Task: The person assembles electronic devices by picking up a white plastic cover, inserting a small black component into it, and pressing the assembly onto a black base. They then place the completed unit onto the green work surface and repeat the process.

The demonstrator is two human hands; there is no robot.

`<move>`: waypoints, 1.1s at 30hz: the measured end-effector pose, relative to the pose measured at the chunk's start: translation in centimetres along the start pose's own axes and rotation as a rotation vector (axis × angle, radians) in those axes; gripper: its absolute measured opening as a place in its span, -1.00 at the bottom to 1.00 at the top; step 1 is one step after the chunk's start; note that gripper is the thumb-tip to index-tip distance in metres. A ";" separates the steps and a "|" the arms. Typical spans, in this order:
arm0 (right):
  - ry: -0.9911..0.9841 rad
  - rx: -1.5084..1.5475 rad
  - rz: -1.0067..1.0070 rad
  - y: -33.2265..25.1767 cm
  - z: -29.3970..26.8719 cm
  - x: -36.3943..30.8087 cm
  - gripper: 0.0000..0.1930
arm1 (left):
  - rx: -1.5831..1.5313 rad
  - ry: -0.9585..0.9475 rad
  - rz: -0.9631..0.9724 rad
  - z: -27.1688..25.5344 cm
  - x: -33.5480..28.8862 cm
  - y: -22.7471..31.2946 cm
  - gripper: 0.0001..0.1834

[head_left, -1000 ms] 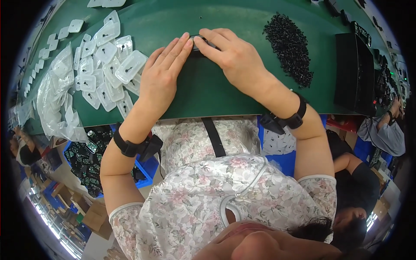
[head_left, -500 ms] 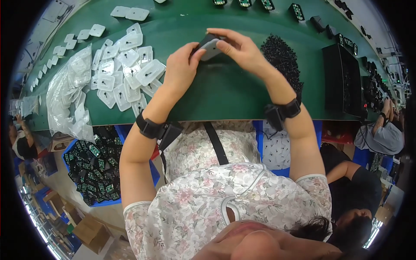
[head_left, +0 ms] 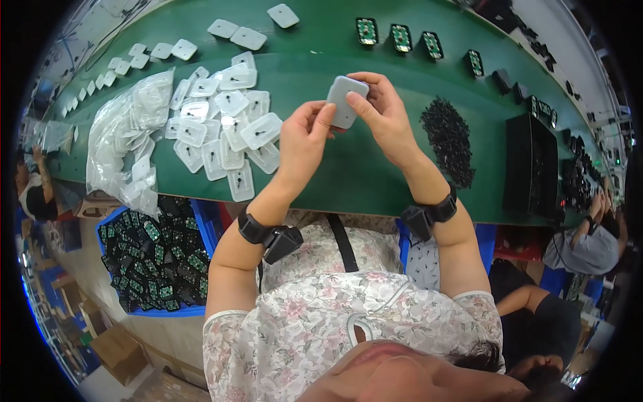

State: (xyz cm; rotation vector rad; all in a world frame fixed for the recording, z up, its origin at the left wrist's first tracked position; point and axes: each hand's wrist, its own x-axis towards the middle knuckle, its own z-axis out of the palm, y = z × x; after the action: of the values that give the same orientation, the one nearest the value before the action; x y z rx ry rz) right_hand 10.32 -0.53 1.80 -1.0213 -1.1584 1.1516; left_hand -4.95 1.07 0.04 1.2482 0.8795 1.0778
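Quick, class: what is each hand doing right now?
Left hand: closed, pinching the lower edge of the pale grey rounded-rectangle plastic cover.
Right hand: closed, gripping the same cover.

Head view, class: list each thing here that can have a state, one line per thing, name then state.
Pale grey casing: lifted off the table, pinched by both hands.
Left hand: gripping the casing's lower edge.
Right hand: gripping its right side.
White casings: loosely heaped on the green table.
Clear bag: open, crumpled.
Small black parts: piled loose.
Blue bin: filled with green circuit boards.
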 end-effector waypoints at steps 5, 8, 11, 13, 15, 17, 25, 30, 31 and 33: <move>-0.034 -0.104 -0.090 0.1 2.0 1.9 -0.63 | 0.008 0.086 0.022 -1.5 0.1 0.0 -0.69; -0.034 -0.432 -0.216 -0.7 1.9 4.7 -0.65 | 0.092 0.150 0.120 -3.4 -0.4 0.9 -0.65; -0.033 -0.646 -0.273 -0.7 -0.3 9.2 -0.64 | 0.216 0.282 0.249 -7.4 -1.9 3.2 -0.63; -0.087 -0.729 -0.302 -0.6 -1.3 12.4 -0.64 | 0.305 0.382 0.305 -10.9 -3.2 4.6 -0.66; -0.136 -0.734 -0.279 -0.1 -2.2 15.3 -0.66 | 0.459 0.538 0.289 -15.2 -4.7 4.7 -0.72; -0.154 -0.880 -0.239 0.8 -3.2 18.0 -0.71 | 0.560 0.668 0.302 -19.4 -5.6 4.0 -0.78; -0.344 -0.820 0.165 0.6 -3.6 22.6 -0.72 | 1.069 0.810 0.344 -31.0 -8.2 6.1 -0.82; -0.299 -0.781 0.196 1.2 -4.1 23.7 -0.71 | 1.485 0.588 0.304 -31.4 -7.7 6.0 -0.78; -0.296 -0.738 0.180 1.4 -4.1 23.9 -0.70 | 1.488 0.591 0.303 -31.2 -7.6 5.9 -0.78; -0.308 -0.752 0.191 1.4 -4.3 24.3 -0.70 | 1.679 0.552 0.027 -30.5 -7.3 5.5 -0.56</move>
State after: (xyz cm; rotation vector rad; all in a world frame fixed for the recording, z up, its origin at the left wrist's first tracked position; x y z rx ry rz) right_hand 15.15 23.64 3.21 -1.5804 -1.8457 1.0560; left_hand -36.71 2.78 0.99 2.2721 2.4351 0.5193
